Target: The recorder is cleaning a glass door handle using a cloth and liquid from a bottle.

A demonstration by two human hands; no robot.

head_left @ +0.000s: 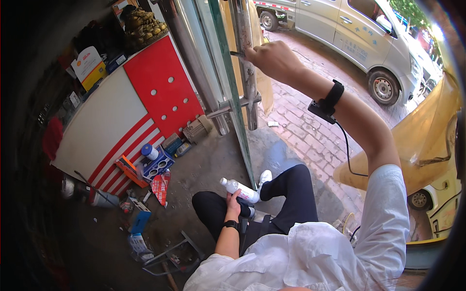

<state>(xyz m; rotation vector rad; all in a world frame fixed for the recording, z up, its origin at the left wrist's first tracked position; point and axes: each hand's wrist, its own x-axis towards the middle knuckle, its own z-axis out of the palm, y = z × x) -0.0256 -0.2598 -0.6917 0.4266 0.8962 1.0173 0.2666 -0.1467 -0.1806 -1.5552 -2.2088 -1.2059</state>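
Note:
Low in front of my lap, my left hand (233, 205) is closed around a white plastic bottle (248, 193) with pinkish print and a white cap. The bottle lies tilted, its cap end toward the left. My right arm is raised and stretched forward. At its end my right hand (274, 59) is closed on a thin dark tool, whose tip (236, 54) sticks out leftward; its kind is hard to make out. That hand is against the stained tubular door handle (248, 82) on the outer side of a glass door (232, 92). A shiny metal handle (194, 58) runs along the inner side.
A red and white counter (104, 121) stands at left, boxes and a gold figurine (143, 26) on top. Cartons (158, 162), a motor-like part (196, 127) and a metal frame (174, 257) lie on the floor. Outside are brick paving (301, 116), a silver van (349, 36) and yellow sheeting (417, 131).

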